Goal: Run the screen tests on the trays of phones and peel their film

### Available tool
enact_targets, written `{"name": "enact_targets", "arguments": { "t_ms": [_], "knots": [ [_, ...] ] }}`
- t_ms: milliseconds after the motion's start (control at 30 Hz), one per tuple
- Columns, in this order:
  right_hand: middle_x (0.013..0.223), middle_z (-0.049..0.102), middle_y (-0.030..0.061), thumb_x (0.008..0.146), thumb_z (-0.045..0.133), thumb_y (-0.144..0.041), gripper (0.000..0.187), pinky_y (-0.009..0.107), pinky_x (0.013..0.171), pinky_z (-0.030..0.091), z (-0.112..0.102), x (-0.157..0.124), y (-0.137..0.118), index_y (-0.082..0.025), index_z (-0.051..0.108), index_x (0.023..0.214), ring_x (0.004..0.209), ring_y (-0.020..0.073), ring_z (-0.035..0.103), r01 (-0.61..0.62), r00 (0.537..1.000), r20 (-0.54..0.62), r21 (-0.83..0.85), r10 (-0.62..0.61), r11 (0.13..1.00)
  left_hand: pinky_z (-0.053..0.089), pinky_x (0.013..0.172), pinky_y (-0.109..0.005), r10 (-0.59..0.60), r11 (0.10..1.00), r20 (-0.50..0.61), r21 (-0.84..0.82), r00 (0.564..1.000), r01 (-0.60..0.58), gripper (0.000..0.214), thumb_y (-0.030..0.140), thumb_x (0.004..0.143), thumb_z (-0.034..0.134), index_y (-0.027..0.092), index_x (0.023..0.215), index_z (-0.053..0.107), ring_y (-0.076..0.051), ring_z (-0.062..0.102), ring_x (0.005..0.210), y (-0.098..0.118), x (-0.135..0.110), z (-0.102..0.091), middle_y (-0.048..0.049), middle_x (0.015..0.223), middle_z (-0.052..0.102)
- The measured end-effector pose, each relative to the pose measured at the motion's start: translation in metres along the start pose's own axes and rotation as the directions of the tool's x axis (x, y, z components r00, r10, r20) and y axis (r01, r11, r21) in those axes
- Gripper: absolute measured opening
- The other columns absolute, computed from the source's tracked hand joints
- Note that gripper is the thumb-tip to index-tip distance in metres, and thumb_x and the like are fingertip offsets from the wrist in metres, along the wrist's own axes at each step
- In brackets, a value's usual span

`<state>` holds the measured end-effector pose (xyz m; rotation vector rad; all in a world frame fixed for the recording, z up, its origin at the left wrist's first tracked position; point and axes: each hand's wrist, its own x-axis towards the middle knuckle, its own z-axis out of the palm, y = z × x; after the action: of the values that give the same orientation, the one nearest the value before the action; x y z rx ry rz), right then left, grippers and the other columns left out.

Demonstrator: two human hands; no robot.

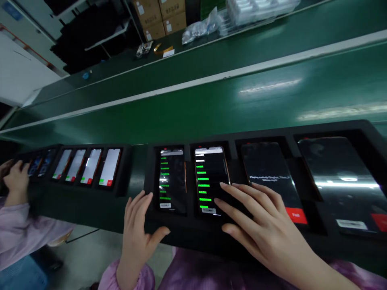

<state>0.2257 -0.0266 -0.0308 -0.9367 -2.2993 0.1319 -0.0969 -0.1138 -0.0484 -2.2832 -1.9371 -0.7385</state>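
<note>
Several smartphones lie face up in the slots of a black foam tray (189,231) in front of me. My right hand (260,221) is open over the second phone (208,177), whose lit screen shows green lines of text; a fingertip is at or just above the glass. Left of it, the first phone (171,181) shows a similar green list. My left hand (137,229) is open with the thumb spread, at the tray's lower left edge, holding nothing. Partly under my right hand, a third phone (266,161) shows white text and a red "Fail" box. The fourth phone (338,169) has a dark, glossy screen.
To the left, another black tray (122,173) holds several phones with pale screens. A co-worker's hand (16,179) reaches over phones at far left. Behind the green bench (181,108) runs a pale rail (193,85). Plastic bags (202,30) and cardboard boxes (163,16) are farther back.
</note>
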Motion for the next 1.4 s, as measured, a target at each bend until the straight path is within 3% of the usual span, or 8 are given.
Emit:
{"name": "enact_targets", "arguments": {
  "t_ms": [233, 567, 767, 933, 1400],
  "knots": [
    [0.146, 0.062, 0.0185, 0.112, 0.049, -0.039, 0.033, 0.06, 0.104, 0.037, 0.006, -0.003, 0.003, -0.019, 0.069, 0.129, 0.126, 0.04, 0.058, 0.012, 0.999, -0.032, -0.177, -0.017, 0.984, 0.028, 0.132, -0.05, -0.017, 0.999, 0.036, 0.047, 0.999, 0.015, 0.063, 0.063, 0.106, 0.05, 0.025, 0.157, 0.049, -0.028, 0.053, 0.146, 0.004, 0.0, 0.0, -0.0117, 0.146, 0.064],
    [0.13, 0.066, 0.0156, 0.11, 0.05, -0.028, 0.021, 0.051, 0.1, 0.044, 0.004, -0.01, 0.009, -0.019, 0.067, 0.121, 0.119, 0.0317, 0.061, 0.062, 0.993, -0.097, -0.064, -0.068, 0.996, 0.028, 0.131, -0.054, -0.06, 0.994, 0.058, 0.1, 0.997, 0.054, 0.062, 0.064, 0.107, 0.047, 0.026, 0.156, 0.052, -0.03, 0.051, 0.147, 0.01, 0.005, 0.003, -0.012, 0.147, 0.062],
    [0.131, 0.068, 0.0156, 0.11, 0.051, -0.029, 0.024, 0.051, 0.101, 0.043, 0.005, -0.011, 0.007, -0.018, 0.068, 0.123, 0.12, 0.0318, 0.062, 0.044, 0.996, -0.071, -0.102, -0.051, 0.994, 0.017, 0.133, -0.062, -0.052, 0.988, 0.096, 0.148, 0.994, 0.038, 0.063, 0.07, 0.106, 0.041, 0.032, 0.154, 0.054, -0.034, 0.039, 0.155, 0.015, 0.008, 0.007, -0.0123, 0.158, 0.049],
    [0.14, 0.069, 0.0128, 0.111, 0.051, -0.045, 0.034, 0.054, 0.101, 0.04, 0.007, -0.007, 0.001, -0.021, 0.075, 0.115, 0.123, 0.0356, 0.063, -0.034, 0.999, -0.034, -0.139, 0.03, 0.99, 0.022, 0.134, -0.056, -0.086, 0.996, -0.064, -0.018, 0.994, 0.085, 0.07, 0.071, 0.104, 0.048, 0.025, 0.156, 0.047, -0.03, 0.049, 0.149, 0.016, 0.003, 0.007, -0.0144, 0.151, 0.055],
    [0.136, 0.07, 0.0155, 0.111, 0.053, -0.037, 0.029, 0.057, 0.1, 0.041, 0.01, -0.007, 0.004, -0.018, 0.073, 0.119, 0.121, 0.0371, 0.064, 0.01, 0.999, -0.034, -0.15, -0.015, 0.989, 0.029, 0.132, -0.057, -0.088, 0.993, -0.053, 0.075, 0.995, 0.092, 0.057, 0.064, 0.106, 0.051, 0.022, 0.144, 0.057, -0.029, 0.059, 0.141, 0.022, -0.006, 0.005, -0.0127, 0.14, 0.066]
  ]
}}
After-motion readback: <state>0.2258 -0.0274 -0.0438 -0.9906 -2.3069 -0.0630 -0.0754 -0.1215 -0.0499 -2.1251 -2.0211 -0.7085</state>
